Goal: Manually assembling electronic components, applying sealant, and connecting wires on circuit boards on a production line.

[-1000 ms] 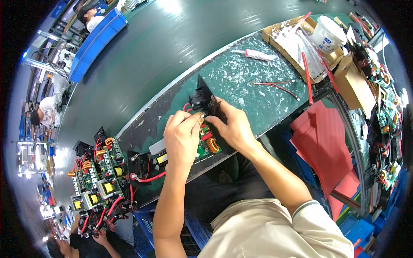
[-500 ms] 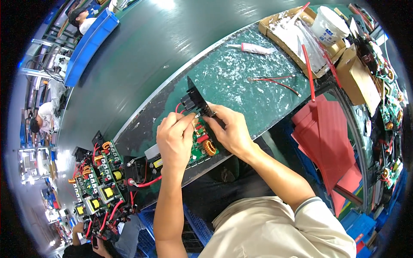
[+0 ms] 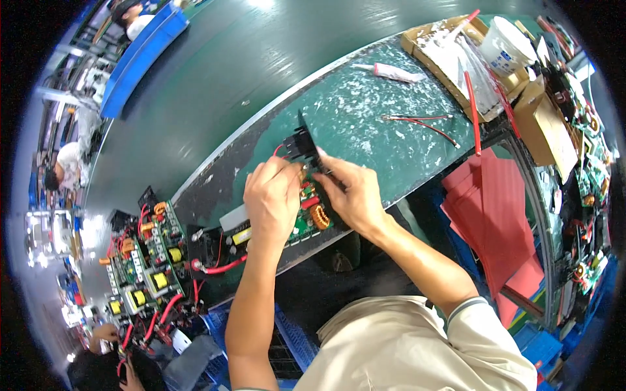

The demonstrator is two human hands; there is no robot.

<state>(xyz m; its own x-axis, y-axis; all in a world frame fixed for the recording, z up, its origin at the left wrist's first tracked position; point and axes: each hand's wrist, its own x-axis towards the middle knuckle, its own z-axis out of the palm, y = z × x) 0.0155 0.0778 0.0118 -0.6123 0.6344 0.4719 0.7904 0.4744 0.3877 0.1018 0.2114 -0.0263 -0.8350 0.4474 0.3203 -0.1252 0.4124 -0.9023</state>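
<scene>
A black end panel [image 3: 302,144] with a dark block on its left face stands tilted over the table. My right hand [image 3: 354,195] is closed on its lower edge, thumb and fingers pinching it. Against the panel's left side, my left hand [image 3: 271,199] is closed, fingertips pressed together; what they pinch is too small to make out. Below both hands lies a green circuit board [image 3: 301,229] with a copper-wound ring coil [image 3: 320,217] and red parts. My left hand covers part of it. A thick red cable [image 3: 225,267] runs from its left end.
Several assembled circuit boards [image 3: 147,267] crowd the left. A white tube [image 3: 396,73] and thin red-black wires [image 3: 427,124] lie on the green tabletop. A smeared cardboard tray [image 3: 417,45] and white bucket [image 3: 507,47] stand far right, above red sheets [image 3: 495,215]. A co-worker's hand [image 3: 104,335] shows lower left.
The whole view has shifted slightly. The black panel leans a little differently, and both my hands stay at it. At lower left, the co-worker's head and hands have moved.
</scene>
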